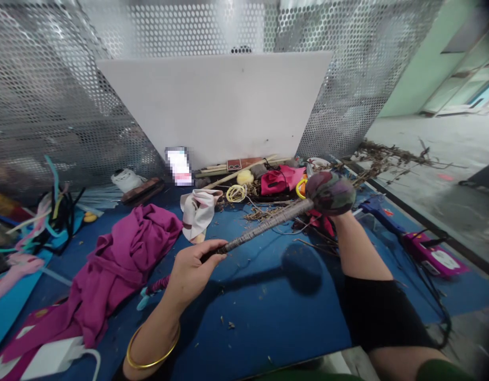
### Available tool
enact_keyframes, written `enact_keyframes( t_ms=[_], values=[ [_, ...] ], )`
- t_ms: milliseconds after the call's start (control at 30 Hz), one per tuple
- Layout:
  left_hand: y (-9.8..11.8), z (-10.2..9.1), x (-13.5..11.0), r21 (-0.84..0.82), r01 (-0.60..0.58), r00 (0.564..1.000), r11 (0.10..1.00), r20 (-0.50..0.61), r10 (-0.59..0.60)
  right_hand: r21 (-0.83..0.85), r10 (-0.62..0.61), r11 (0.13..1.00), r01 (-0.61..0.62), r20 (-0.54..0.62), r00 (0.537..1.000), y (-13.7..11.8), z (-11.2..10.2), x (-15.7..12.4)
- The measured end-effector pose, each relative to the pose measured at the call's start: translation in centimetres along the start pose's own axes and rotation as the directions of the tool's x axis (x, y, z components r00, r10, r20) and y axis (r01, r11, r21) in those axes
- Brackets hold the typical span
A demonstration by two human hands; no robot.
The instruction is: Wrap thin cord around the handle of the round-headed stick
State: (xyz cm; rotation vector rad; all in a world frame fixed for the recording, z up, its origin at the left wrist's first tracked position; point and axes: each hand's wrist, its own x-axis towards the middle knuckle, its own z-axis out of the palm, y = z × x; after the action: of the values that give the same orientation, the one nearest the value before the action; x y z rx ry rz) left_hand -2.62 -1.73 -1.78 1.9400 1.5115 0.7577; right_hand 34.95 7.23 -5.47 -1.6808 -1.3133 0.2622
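Wrapped stick pinched by left hand; right hand hidden behind round head, cannot tell its grip.

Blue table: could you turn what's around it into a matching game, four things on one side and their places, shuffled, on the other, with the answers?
Things:
1. Stick
2. Bracelet
3. Purple cloth
4. White board

Places:
A. Crumpled on the table
B. At the back, in front of the perforated panel
C. One end in the left hand
D. Round the left wrist

Right pairs: 1-C, 2-D, 3-A, 4-B
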Motion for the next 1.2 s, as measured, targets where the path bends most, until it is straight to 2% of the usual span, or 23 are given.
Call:
enact_keyframes(
  t_ms=[100,167,233,267,300,333,400,433,467,500,567,600,667,733,800,833,867,933,1033,1200],
  values=[
    [0.0,0.0,-0.1,-0.091,0.025,0.998,0.996,-0.063,-0.031,-0.159,-0.024,0.987,0.032,0.053,0.998,-1.7,1.9,-1.2],
    [0.0,0.1,0.0,-0.121,0.046,0.993,0.992,-0.100,-0.058,-0.227,-0.068,0.967,0.114,0.203,0.977,-3.8,3.7,-2.9],
    [-0.1,0.3,0.0,-0.145,0.071,0.988,0.987,-0.124,-0.089,-0.155,-0.129,0.968,0.196,0.361,0.923,-6.4,5.7,-5.3],
    [-0.1,0.4,0.0,-0.161,0.081,0.987,0.984,-0.127,-0.102,-0.085,-0.167,0.970,0.228,0.448,0.878,-7.7,6.7,-6.7],
    [-0.1,0.5,0.0,-0.182,0.088,0.985,0.979,-0.128,-0.112,0.088,-0.236,0.970,0.227,0.575,0.784,-8.9,7.5,-8.2],
    [-0.1,0.5,0.1,-0.204,0.092,0.985,0.975,-0.127,-0.119,0.253,-0.313,0.948,0.192,0.636,0.706,-9.9,8.3,-9.7],
    [-0.1,0.6,0.1,-0.245,0.096,0.984,0.965,-0.124,-0.130,0.435,-0.414,0.892,0.121,0.682,0.602,-11.5,9.1,-12.4],
    [-0.1,0.6,0.1,-0.261,0.101,0.983,0.960,-0.122,-0.137,0.468,-0.434,0.877,0.104,0.682,0.589,-12.0,9.3,-13.5],
    [-0.1,0.5,0.1,-0.273,0.109,0.982,0.956,-0.116,-0.146,0.474,-0.444,0.872,0.125,0.657,0.610,-12.4,9.2,-14.3],
    [-0.2,0.5,0.1,-0.283,0.119,0.981,0.952,-0.112,-0.156,0.464,-0.455,0.868,0.174,0.607,0.651,-12.6,9.0,-15.0],
    [-0.3,0.6,0.2,-0.308,0.136,0.980,0.942,-0.100,-0.174,0.455,-0.518,0.833,0.315,0.441,0.733,-13.0,8.3,-15.7],
    [-0.3,0.6,0.2,-0.322,0.141,0.979,0.936,-0.095,-0.181,0.482,-0.566,0.794,0.371,0.364,0.739,-13.1,7.9,-15.8],
    [-0.4,0.8,0.3,-0.350,0.146,0.979,0.925,-0.084,-0.186,0.618,-0.646,0.695,0.367,0.314,0.696,-13.4,7.3,-15.9],
    [-0.5,1.1,0.3,-0.368,0.144,0.982,0.918,-0.062,-0.179,0.751,-0.664,0.625,0.214,0.366,0.652,-13.7,7.0,-15.9],
    [-0.6,1.5,0.3,-0.362,0.144,0.986,0.921,-0.028,-0.165,0.788,-0.627,0.613,0.056,0.442,0.641,-13.8,7.2,-16.0],
    [-0.6,1.6,0.3,-0.346,0.140,0.987,0.928,-0.019,-0.157,0.779,-0.603,0.626,0.029,0.461,0.651,-13.8,7.3,-16.1],
    [-0.6,1.8,0.3,-0.322,0.134,0.989,0.937,-0.018,-0.148,0.763,-0.592,0.645,0.048,0.459,0.662,-13.7,7.4,-16.3],
    [-0.6,2.1,0.3,-0.249,0.116,0.991,0.962,-0.038,-0.129,0.710,-0.623,0.677,0.194,0.412,0.664,-13.6,7.5,-16.5],
    [-0.7,2.5,0.2,-0.132,0.089,0.993,0.987,-0.071,-0.099,0.613,-0.716,0.660,0.434,0.339,0.611,-13.4,7.6,-16.9],
    [-1.0,2.9,0.0,-0.036,0.086,0.993,0.996,-0.080,-0.089,0.521,-0.759,0.644,0.560,0.340,0.556,-13.2,7.6,-17.1]
  ],
)
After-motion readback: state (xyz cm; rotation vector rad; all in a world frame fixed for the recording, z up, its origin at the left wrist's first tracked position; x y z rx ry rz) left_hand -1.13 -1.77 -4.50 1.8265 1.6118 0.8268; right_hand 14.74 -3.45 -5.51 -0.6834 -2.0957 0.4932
